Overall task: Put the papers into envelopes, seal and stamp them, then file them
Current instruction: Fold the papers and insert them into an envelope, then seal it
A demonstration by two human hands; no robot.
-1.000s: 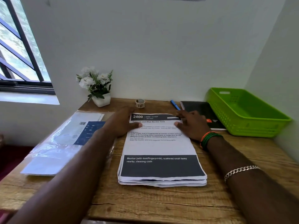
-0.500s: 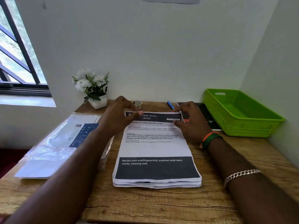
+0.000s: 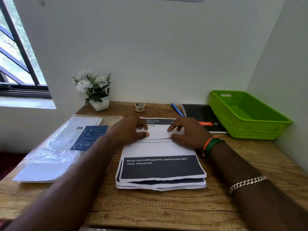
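Rough wood counter (image 3: 150, 209); paper stack (image 3: 160, 170) lay center, edges uneven. L hand (image 3: 128, 132) & R hand (image 3: 186, 132) pinched top sheet's far edge, curled toward wearer. Crinkly plastic envelope pack (image 3: 55, 147) lay left. Behind: tape roll (image 3: 139, 107), blue pen (image 3: 177, 109), black notebook (image 3: 202, 117), green perforated basket (image 3: 246, 130), potted white flowers (image 3: 95, 90).

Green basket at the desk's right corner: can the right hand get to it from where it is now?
Probably yes. The right hand rests on the paper stack, and only the flat black notebook lies between it and the green basket, whose top is open.
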